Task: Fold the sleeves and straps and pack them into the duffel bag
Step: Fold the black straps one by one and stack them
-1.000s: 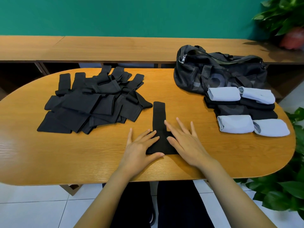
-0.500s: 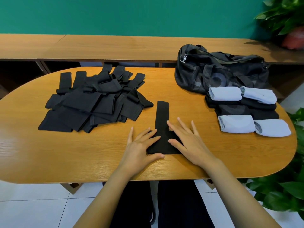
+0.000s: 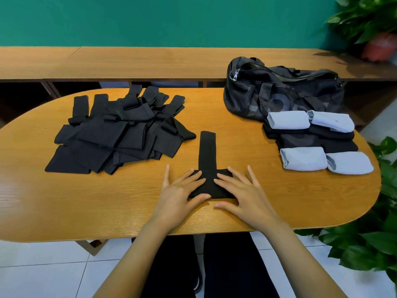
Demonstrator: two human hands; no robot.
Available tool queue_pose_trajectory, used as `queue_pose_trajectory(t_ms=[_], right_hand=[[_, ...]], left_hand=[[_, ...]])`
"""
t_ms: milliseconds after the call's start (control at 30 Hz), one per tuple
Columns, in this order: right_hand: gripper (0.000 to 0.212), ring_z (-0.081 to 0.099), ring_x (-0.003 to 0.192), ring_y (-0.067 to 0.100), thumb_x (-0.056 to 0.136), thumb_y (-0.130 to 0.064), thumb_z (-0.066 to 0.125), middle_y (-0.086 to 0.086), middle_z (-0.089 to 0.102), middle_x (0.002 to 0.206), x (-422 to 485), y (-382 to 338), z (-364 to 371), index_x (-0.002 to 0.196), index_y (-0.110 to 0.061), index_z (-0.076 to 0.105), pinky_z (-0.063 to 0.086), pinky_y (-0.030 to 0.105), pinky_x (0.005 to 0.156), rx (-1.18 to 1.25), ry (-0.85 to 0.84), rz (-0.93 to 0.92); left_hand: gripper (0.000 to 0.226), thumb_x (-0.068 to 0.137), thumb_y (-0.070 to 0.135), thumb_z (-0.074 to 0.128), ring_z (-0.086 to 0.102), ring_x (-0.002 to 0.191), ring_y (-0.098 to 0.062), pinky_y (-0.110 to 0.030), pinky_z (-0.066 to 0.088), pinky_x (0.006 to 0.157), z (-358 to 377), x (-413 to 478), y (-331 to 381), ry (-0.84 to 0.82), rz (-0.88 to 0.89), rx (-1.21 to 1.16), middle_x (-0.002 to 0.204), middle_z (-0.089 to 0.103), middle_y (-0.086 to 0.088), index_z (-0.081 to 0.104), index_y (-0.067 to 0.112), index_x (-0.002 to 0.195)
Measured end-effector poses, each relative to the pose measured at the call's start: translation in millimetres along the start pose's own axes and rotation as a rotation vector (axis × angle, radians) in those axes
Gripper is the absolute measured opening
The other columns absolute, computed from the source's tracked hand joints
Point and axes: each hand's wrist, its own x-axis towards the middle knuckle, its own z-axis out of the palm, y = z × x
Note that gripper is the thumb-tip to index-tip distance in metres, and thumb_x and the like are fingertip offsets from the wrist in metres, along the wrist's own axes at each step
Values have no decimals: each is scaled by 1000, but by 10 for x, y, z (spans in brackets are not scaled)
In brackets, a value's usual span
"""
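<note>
black sleeve (image 3: 208, 183) with a strap (image 3: 207, 147) lies flat on the wooden table (image 3: 107, 201), in the middle and close to the near edge, and both hands press on it. the fingers (image 3: 191, 177) of the left hand (image 3: 178, 192) are straight and a little spread. they lie flat on the left side of the wide part, and the thumb is at its near edge. the fingers (image 3: 225, 179) of the right hand (image 3: 245, 194) are straight and spread wide. the first finger lies on the cloth, the others reach past it onto the wood, and the thumb rests on the table just in front of the cloth. neither hand pinches anything. the narrow strap sticks out from the wide part, away from the person, so the piece looks like a letter t. off to the left is a messy pile of black sleeves (image 3: 111, 136), well apart from the hands. off to the right are four light blue rolls (image 3: 303, 158), two in front and two behind, with black folded pieces (image 3: 318, 140) between them. the black duffel bag (image 3: 279, 97) sits right behind the rolls, at the far right of the table. behind the table are a long wooden bench (image 3: 150, 61) and a green wall (image 3: 171, 20). a plant in a red pot (image 3: 380, 46) stands on the bench, and more green leaves (image 3: 376, 244) show beside the table on the right.
</note>
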Motion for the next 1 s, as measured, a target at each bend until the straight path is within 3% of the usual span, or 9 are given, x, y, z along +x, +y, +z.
queue_pose_trajectory(t_ms=[167,300,433,567,667,733,833,933,1000], right_hand=[[65,43,134,6,93,-69,25,-11,62,131,65,-51,-8,128,-30,63,10,51,121,-6,150,-16],[58,57,116,2,95,-65,29,-11,72,110,89,-86,-48,114,-29,71,18,47,119,49,272,2],[47,55,98,-5,92,-61,42,-16,68,97,119,-121,-90,105,-29,73,23,40,117,167,357,62],[46,46,90,-4,87,-64,51,-20,59,89,153,-165,-135,97,-26,74,29,31,107,289,396,171],[47,41,94,5,79,-64,50,-18,53,83,223,-193,-191,93,-25,72,36,29,88,339,344,330],[47,46,92,12,78,-67,49,-16,53,81,290,-196,-212,92,-27,69,39,32,84,323,334,372],[37,44,89,10,83,-60,58,-15,53,81,395,-188,-237,95,-25,66,40,33,87,312,349,401],[34,39,82,7,87,-54,62,-19,45,76,496,-154,-242,97,-22,65,38,33,88,282,334,418],[37,46,83,10,87,-57,60,-18,47,78,564,-114,-210,99,-22,65,37,33,89,237,303,424]], left_hand=[[64,90,71,28,34,138,2,-44,-18,118,-42,-7,25,36,-9,-43,139,54,17,59,34,131],[55,89,68,40,52,119,4,-42,-7,121,-70,-20,66,142,-2,-113,119,67,17,67,31,121],[46,90,62,44,59,99,6,-39,10,120,-84,18,126,253,-49,-171,103,70,19,70,31,111],[48,86,70,44,60,85,4,-33,22,111,-94,112,208,306,-172,-286,93,72,14,69,35,109],[50,78,75,46,57,90,0,-38,39,102,-78,226,228,296,-301,-396,86,71,10,64,42,112],[47,79,69,56,61,91,-8,-44,49,92,-64,304,221,286,-357,-454,86,67,16,63,41,116],[46,83,43,72,62,84,-8,-47,51,88,-28,418,204,291,-396,-438,83,61,19,61,29,124],[50,84,44,71,58,86,-10,-38,40,95,2,505,171,303,-442,-312,83,60,14,57,28,130],[52,85,48,69,54,92,-10,-34,32,93,8,537,156,286,-471,-215,85,57,15,55,29,132]])
